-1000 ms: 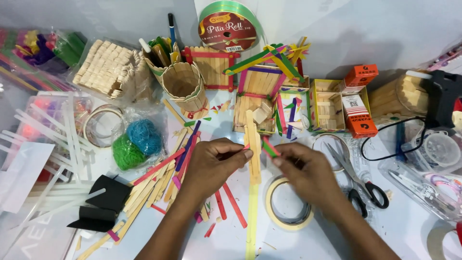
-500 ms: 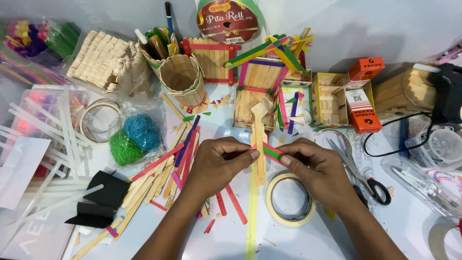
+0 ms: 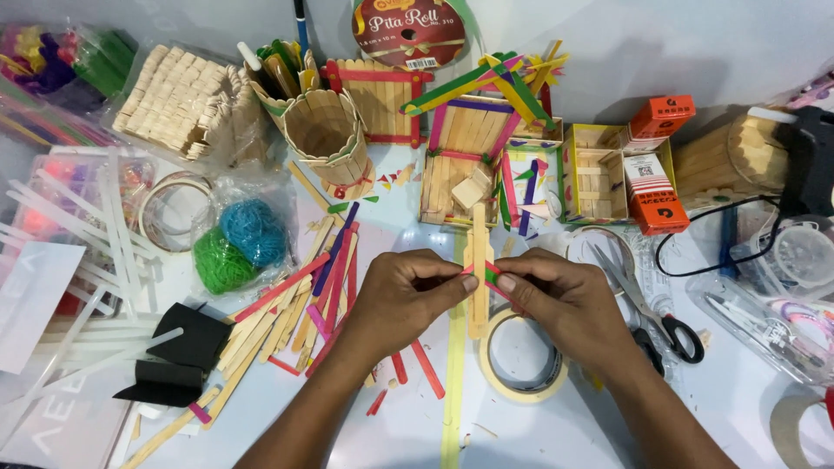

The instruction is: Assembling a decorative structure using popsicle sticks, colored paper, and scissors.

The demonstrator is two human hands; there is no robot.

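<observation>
Both hands meet at the table's middle. Left hand [image 3: 404, 291] and right hand [image 3: 556, 300] pinch shut on small coloured sticks [image 3: 486, 273], crossing an upright plain stick [image 3: 479, 269] pointing away between them.

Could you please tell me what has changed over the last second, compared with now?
The left hand and right hand have drawn closer together at the plain wooden sticks, both now pinching the small red and green piece against them. Nothing was let go. The tape roll, scissors and loose stick pile lie as before.
</observation>
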